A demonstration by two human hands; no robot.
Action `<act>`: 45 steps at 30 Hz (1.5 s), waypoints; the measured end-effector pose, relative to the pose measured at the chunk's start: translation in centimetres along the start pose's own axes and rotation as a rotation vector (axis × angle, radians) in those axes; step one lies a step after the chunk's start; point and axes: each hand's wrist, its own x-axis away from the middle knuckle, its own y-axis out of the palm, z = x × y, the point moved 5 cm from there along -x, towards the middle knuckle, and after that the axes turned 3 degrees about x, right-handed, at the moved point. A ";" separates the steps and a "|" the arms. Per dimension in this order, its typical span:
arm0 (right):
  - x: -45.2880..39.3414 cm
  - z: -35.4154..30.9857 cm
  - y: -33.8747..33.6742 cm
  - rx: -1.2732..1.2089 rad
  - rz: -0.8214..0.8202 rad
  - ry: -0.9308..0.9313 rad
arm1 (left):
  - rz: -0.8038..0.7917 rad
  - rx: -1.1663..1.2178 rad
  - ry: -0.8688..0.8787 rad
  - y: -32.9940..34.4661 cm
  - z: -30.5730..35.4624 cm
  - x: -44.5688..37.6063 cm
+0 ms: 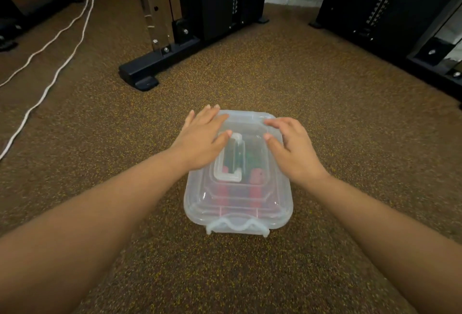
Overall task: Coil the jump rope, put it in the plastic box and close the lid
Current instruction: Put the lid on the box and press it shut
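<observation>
A translucent plastic box (238, 216) sits on the speckled brown floor with its lid (250, 123) on top. Through the lid I see the jump rope (256, 181), red handles and dark cord, lying inside. My left hand (202, 138) lies flat on the lid's far left part, fingers spread. My right hand (292, 146) rests on the lid's far right part, fingers slightly curled and apart. A white clip latch (237, 226) shows at the box's near edge. A folded handle (230, 161) lies in the lid's middle.
A black gym machine base (155, 66) with a chrome upright stands beyond the box to the left. Another black machine (390, 14) fills the far right. Two white cables (62, 49) run across the floor at the left.
</observation>
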 end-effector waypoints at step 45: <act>-10.1 3.8 3.5 0.098 -0.224 0.081 | -0.029 -0.069 -0.010 2.6 0.0 -7.2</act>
